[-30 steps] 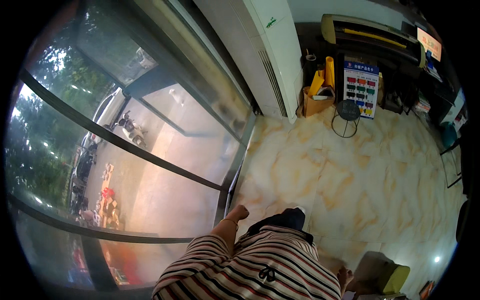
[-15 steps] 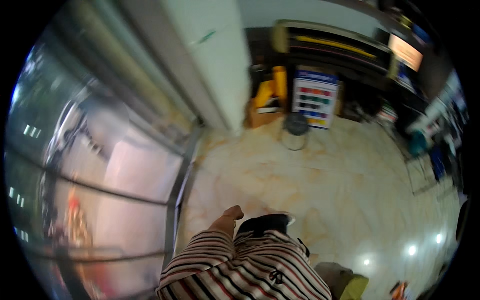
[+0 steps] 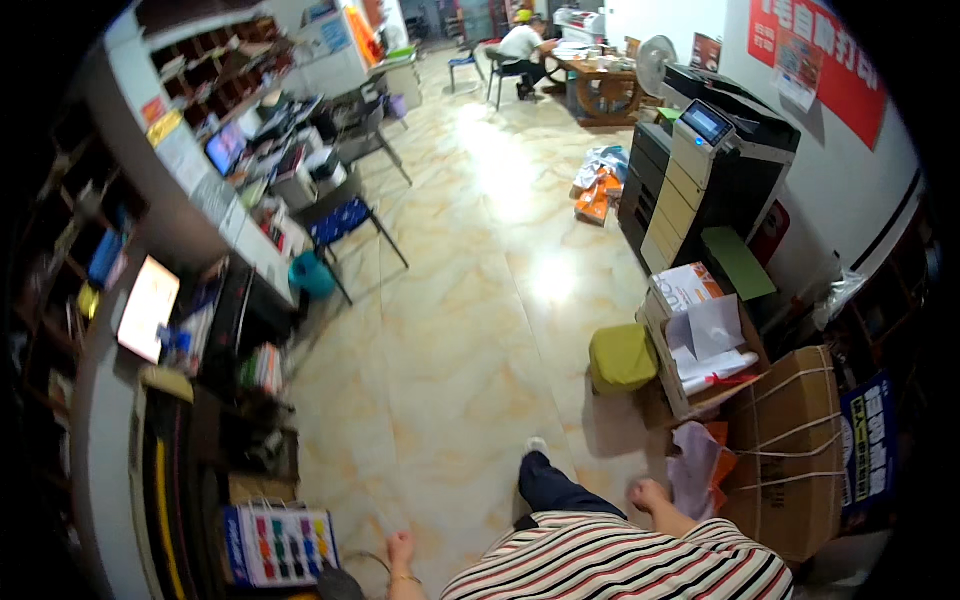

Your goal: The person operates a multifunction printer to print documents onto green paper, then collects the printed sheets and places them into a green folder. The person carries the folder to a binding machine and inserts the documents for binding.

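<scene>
I stand on a glossy marble-patterned floor (image 3: 455, 400). My left hand (image 3: 400, 550) hangs low beside my striped shirt, fingers curled in, with nothing seen in it. It is nearest to a colour chart board (image 3: 283, 545) and a small round dark seat (image 3: 340, 583) at the lower left. My right hand (image 3: 650, 495), slightly blurred, is held at my other side with its fingers curled and no object showing. Close by it are a crumpled pinkish sheet (image 3: 695, 465) and a large tied cardboard box (image 3: 785, 455). One shoe (image 3: 537, 445) shows ahead of me.
A green-yellow stool (image 3: 622, 358) stands right of centre, beside an open carton (image 3: 675, 365) of paper. Behind it is a large copier (image 3: 715, 165). Chairs, including one with a blue seat (image 3: 340, 222), line the left desks. A person (image 3: 522, 50) sits at a far table. A wide printer (image 3: 165, 480) is at left.
My view has swung round to the right, from the glass door and wide printer to the length of the room. My right hand has come into view.
</scene>
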`<state>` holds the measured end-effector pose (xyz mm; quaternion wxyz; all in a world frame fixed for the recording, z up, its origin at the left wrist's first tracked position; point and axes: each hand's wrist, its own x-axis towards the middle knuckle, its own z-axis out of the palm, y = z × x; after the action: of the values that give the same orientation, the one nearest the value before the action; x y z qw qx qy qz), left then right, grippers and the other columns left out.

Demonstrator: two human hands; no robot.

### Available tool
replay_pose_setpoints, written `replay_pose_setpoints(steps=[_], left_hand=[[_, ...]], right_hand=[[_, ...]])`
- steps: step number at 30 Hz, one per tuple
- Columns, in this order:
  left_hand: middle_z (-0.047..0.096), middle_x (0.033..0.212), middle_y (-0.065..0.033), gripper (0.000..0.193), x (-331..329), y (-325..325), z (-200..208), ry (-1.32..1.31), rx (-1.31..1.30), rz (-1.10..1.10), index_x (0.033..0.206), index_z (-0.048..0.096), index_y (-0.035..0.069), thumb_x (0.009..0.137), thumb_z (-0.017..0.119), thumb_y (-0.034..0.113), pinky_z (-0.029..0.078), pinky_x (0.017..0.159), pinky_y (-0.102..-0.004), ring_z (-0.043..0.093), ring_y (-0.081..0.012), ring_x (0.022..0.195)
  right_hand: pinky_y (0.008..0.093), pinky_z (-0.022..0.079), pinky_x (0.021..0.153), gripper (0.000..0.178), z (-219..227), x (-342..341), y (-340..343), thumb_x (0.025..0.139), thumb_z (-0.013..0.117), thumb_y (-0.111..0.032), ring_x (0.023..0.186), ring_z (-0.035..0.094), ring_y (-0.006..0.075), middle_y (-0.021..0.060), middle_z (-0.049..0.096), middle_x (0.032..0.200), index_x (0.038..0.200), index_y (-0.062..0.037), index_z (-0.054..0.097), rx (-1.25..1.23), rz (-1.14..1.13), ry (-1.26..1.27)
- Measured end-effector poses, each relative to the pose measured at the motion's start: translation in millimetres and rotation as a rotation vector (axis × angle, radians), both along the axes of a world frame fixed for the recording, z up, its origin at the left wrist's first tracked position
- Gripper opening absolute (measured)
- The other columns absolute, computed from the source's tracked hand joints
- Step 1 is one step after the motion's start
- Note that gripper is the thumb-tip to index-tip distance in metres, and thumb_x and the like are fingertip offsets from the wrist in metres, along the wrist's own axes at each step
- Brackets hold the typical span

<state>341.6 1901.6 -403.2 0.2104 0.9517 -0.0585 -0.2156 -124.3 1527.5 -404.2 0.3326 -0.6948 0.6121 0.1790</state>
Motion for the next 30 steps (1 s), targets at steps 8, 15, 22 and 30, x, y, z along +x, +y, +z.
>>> replay_pose_setpoints(steps=[8,15,22,30], left_hand=[[0.066,0.08,-0.0207,0.031,136.5,-181.4,-7.3,0.326,0.204,-0.282,0.079,0.066,-0.001,0.079,0.054,0.027,0.05,0.066,-0.0431,0.065,-0.0313,0.075],[0.066,0.081,-0.0221,0.029,257.5,-423.3,-8.4,0.372,0.188,-0.47,0.081,0.066,-0.002,0.078,0.053,0.024,0.05,0.068,-0.0427,0.065,-0.0323,0.076],[0.066,0.083,-0.0235,0.028,392.6,-673.5,-13.5,0.355,0.202,-0.717,0.082,0.065,-0.003,0.077,0.052,0.022,0.05,0.069,-0.0423,0.065,-0.0333,0.076],[0.066,0.086,-0.0159,0.024,453.8,-1072.5,50.3,0.04,-0.394,-0.899,0.095,0.063,-0.002,0.085,0.057,0.019,0.049,0.074,-0.035,0.063,-0.0247,0.079]], right_hand=[[0.0383,0.055,0.067,0.028,41.4,130.0,-147.1,0.071,0.062,-0.027,0.074,0.069,0.0275,0.0146,0.069,0.09,0.087,-0.0041,0.069,0.225,-0.112,0.129],[0.0387,0.051,0.062,0.025,66.6,280.2,-344.0,0.069,0.07,-0.031,0.065,0.064,0.0276,0.0121,0.065,0.071,0.067,-0.0081,0.059,-0.205,-0.337,-0.289],[0.0409,0.05,0.066,0.023,50.4,298.7,-418.2,0.067,0.069,-0.033,0.069,0.063,0.0289,0.0112,0.065,0.072,0.068,-0.0116,0.061,-0.26,-0.539,-0.093],[0.0382,0.05,0.079,0.018,32.2,293.4,-420.3,0.061,0.068,-0.004,0.08,0.062,0.0299,0.0147,0.062,0.079,0.077,-0.0072,0.06,-0.262,-1.145,0.004]])
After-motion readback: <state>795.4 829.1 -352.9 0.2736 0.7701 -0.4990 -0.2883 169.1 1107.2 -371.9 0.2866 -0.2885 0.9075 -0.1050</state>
